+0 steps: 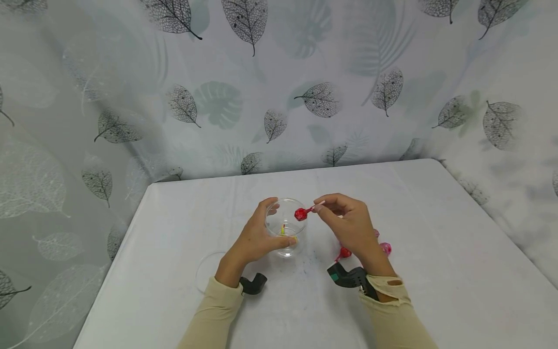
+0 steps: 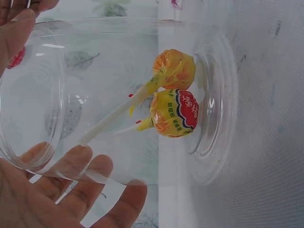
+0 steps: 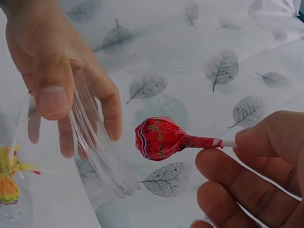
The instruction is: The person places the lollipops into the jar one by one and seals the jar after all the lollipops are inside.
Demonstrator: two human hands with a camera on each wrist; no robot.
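Note:
My left hand (image 1: pixel 253 237) grips a clear plastic jar (image 1: pixel 272 227) round its side, thumb near and fingers on the far side. Inside, at the jar's bottom, lie two yellow-wrapped lollipops (image 2: pixel 174 114) with white sticks, plain in the left wrist view. My right hand (image 1: pixel 348 222) pinches a red-wrapped lollipop (image 3: pixel 159 137) by its white stick. Its candy end points at the jar's open mouth, close to the rim; the right wrist view shows a gap between them.
Near my right wrist lie a red lollipop (image 1: pixel 345 252) and pink lollipops (image 1: pixel 385 248), partly hidden by the hand. A clear round lid (image 1: pixel 197 274) rests on the white table (image 1: pixel 144 291) beside my left wrist. Leaf-printed cloth (image 1: pixel 274 126) hangs behind.

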